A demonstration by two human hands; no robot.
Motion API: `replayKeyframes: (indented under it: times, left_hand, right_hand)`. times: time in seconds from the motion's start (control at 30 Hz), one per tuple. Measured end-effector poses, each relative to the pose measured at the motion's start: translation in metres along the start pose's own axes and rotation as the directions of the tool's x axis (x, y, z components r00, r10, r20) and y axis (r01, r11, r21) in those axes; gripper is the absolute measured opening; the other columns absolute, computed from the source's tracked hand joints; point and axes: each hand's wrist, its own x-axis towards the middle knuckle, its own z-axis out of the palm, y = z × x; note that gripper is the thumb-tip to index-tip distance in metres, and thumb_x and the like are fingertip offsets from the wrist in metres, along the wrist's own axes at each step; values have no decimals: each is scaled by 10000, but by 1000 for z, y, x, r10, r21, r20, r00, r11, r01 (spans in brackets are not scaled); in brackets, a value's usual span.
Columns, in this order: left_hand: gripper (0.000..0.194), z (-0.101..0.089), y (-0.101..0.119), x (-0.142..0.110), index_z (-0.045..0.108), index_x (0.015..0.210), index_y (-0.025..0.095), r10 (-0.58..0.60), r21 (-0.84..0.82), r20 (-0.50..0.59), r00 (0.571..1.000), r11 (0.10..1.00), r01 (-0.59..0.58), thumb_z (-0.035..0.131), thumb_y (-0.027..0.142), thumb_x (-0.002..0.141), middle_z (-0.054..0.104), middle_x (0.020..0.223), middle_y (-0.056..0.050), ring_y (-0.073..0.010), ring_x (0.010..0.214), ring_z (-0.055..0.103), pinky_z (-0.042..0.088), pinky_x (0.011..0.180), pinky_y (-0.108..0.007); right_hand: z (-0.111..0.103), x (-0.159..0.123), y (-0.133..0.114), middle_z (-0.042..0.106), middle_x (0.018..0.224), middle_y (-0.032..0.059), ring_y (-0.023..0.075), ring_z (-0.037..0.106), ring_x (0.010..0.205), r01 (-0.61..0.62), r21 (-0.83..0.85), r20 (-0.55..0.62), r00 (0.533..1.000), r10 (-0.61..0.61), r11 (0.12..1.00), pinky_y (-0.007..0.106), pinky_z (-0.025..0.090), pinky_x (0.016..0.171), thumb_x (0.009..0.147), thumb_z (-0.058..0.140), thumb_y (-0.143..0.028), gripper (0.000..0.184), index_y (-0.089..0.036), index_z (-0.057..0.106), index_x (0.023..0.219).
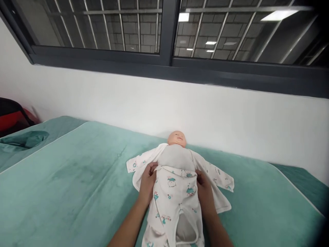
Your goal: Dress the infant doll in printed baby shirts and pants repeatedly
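A baby doll (177,138) lies face up, its head toward the wall, with a plain pale torso. Its white printed jacket (221,176) is spread open, sleeves out to both sides. White printed baby pants (174,192) cover the lower body up to the belly; an opening shows at the crotch. At the waistband's left edge, my left hand (148,181) pinches the fabric, thumb and fingers closed. Opposite it, my right hand (205,190) grips the waistband's right edge, its fingertips partly hidden by the cloth. The pants' lower ends run out of view at the bottom.
A green padded sheet (77,178) covers the bed under the doll. Behind it rise a white wall (115,99) and a dark-framed window (167,37) with metal bars. A red and black bag (12,116) sits at the far left, near a gathered dark green fold (28,139).
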Motion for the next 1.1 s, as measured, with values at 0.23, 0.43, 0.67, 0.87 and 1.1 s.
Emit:
replayKeyframes:
  times: [0.23,0.43,0.67,0.87,1.1]
  left_hand:
    - [268,-1,11,-14,632,1110,252,385,202,147,911,890,-408,592,325,855,485,1411,-64,-256,1341,410,363,1101,-389]
    - [186,0,19,-8,640,997,238,411,432,275,869,755,-494,532,358,904,592,1280,-63,-242,1224,514,395,1034,-369]
    - [227,14,22,37,510,842,223,341,519,-1,940,803,-291,440,424,922,603,758,1,-192,745,566,423,696,-303]
    - [219,20,23,54,512,824,225,308,513,127,943,794,-328,450,410,924,604,817,1,-182,794,554,429,734,-293]
    - [208,10,33,55,557,947,240,392,623,482,784,476,-621,389,361,969,516,1376,-35,-218,1363,334,121,1166,-455]
  right_hand:
    - [-11,-9,3,589,1175,91,236,560,1086,327,-190,-69,936,-345,926,400,451,943,907,519,-332,180,-239,582,1048]
    - [-9,-3,2,566,1271,103,243,531,1156,356,-258,29,932,-361,898,402,439,940,952,423,-320,189,-241,534,1083]
    - [-11,49,-12,647,804,25,224,580,744,180,-442,62,983,-170,879,333,415,668,920,452,-433,213,-233,519,897]
    - [-11,58,-15,631,808,16,195,552,771,159,-328,99,986,-133,931,313,435,708,910,482,-443,252,-213,556,839]
    - [-13,58,-17,448,1419,55,241,354,1338,391,-291,267,910,-318,873,436,292,1100,898,545,-390,172,-230,516,842]
